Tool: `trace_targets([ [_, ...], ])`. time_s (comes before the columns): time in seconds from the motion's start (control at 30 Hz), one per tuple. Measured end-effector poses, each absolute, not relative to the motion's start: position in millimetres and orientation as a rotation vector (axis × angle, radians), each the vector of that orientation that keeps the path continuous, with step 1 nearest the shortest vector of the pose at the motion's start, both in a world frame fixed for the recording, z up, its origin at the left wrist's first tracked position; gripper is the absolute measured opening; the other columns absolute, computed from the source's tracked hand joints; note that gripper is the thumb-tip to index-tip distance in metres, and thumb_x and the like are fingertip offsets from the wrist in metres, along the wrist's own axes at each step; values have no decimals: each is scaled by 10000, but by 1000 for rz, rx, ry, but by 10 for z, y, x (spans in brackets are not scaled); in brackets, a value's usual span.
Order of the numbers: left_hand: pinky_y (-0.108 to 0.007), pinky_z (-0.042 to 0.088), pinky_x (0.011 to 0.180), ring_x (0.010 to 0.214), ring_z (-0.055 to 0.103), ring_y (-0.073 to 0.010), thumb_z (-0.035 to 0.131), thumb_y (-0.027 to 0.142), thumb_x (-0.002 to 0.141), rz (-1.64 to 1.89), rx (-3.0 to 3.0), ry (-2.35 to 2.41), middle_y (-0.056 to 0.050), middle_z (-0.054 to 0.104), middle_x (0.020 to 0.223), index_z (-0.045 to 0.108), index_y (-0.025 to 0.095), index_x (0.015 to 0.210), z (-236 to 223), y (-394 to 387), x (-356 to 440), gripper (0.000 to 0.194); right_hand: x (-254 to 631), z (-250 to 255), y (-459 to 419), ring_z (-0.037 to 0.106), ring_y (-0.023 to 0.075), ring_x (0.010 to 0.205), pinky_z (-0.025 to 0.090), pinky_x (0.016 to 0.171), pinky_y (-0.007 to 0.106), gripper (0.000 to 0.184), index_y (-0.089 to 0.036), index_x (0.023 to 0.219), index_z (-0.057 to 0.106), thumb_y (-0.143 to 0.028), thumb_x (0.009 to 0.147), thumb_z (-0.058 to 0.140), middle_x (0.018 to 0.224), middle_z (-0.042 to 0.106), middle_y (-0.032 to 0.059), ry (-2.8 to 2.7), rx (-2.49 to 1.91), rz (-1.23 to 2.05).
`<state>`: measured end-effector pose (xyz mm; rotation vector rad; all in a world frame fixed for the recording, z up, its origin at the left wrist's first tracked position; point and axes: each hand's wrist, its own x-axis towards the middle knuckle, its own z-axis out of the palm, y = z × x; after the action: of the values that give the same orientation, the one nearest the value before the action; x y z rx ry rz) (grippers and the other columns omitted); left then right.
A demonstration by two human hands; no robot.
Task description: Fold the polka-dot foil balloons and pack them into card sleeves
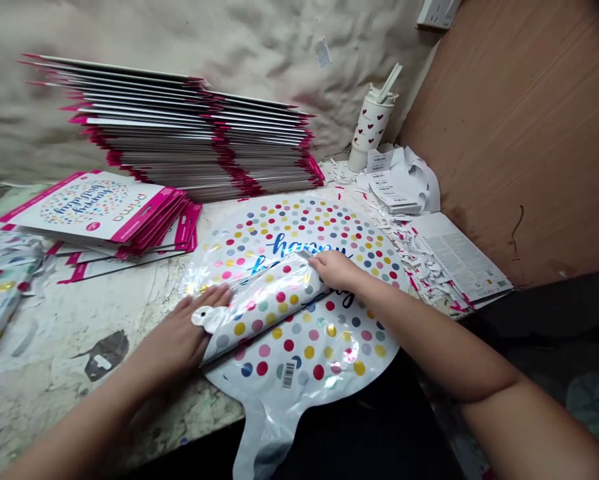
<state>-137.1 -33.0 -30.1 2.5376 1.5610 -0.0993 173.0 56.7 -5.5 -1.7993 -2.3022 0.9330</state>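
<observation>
While both hands bear down on it, a round foil balloon (pixel 299 227), printed with coloured dots and blue script, lies flat on a pale, stained table (pixel 79 340), directly under the palms, with part of it folded over into a long flap (pixel 264 310). The left hand (pixel 179 333) rests open and flat, fingers spread, on the flap's lower end, beside a small white tab (pixel 209 319). The right hand (pixel 334 270) sits on the flap's upper end, fingers bent over the fold; whether they pinch it, I cannot tell. The hands are apart, with the flap spanning the space between them. Below both hands, the balloon's tail (pixel 264 440) hangs past the table edge. Ahead of the hands stand a tall stack of pink-edged cards (pixel 179 133) and a lower pile of printed cards (pixel 94 207). Further right lie paper scraps (pixel 414 267). If either hand lifts, the springy foil could open. The tail's overhanging weight might drag the balloon sideways, skewing the fold, and pressing hard could crease the foil.
</observation>
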Motion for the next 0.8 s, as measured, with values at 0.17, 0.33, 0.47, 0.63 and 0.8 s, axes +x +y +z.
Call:
trace_targets([
  [0.17, -472, 333, 1046, 1276, 381, -297, 418, 254, 853, 649, 2559, 2003, -121, 354, 1432, 285, 172, 1397, -54, -735, -1233, 565, 1582, -11, 631, 586, 221, 745, 395, 606, 285, 353, -167, 771, 614, -355, 913, 351, 815, 641, 96, -2339, -1979, 850],
  [0.33, -468, 363, 1007, 1286, 364, -313, 416, 419, 865, 449, 2851, 1524, -187, 393, 1393, 182, 109, 1428, -281, -875, -396, 685, 1543, 64, 475, 611, 268, 849, 453, 684, 349, 366, -143, 991, 623, -350, 926, 328, 951, 654, 143, -2362, -2036, 634],
  [0.47, -455, 334, 1026, 1322, 302, -293, 379, 464, 874, 262, 2770, 1579, -164, 332, 1430, 214, 107, 1420, -534, -894, -350, 672, 1392, 1, 202, 368, 270, 1267, 325, 997, 433, 462, -148, 1378, 314, -311, 949, 259, 1399, 383, 142, -2510, -1670, 314],
  [0.63, -454, 297, 1048, 1340, 265, -282, 377, 466, 873, 281, 2739, 1575, -149, 290, 1452, 183, 125, 1429, -542, -901, -432, 680, 1351, -214, 223, 166, 240, 1374, 75, 1111, 499, 621, -146, 1418, 243, -512, 916, 248, 1490, 210, 93, -2724, -1376, 457],
  [0.8, -451, 306, 1048, 1350, 241, -271, 371, 469, 875, 238, 2742, 1587, -143, 268, 1459, 206, 119, 1422, -531, -894, -409, 670, 1727, -181, 231, 103, 242, 1386, 134, 1109, 473, 683, -139, 1421, 226, -470, 860, 433, 1506, 123, 119, -2681, -1270, 363],
])
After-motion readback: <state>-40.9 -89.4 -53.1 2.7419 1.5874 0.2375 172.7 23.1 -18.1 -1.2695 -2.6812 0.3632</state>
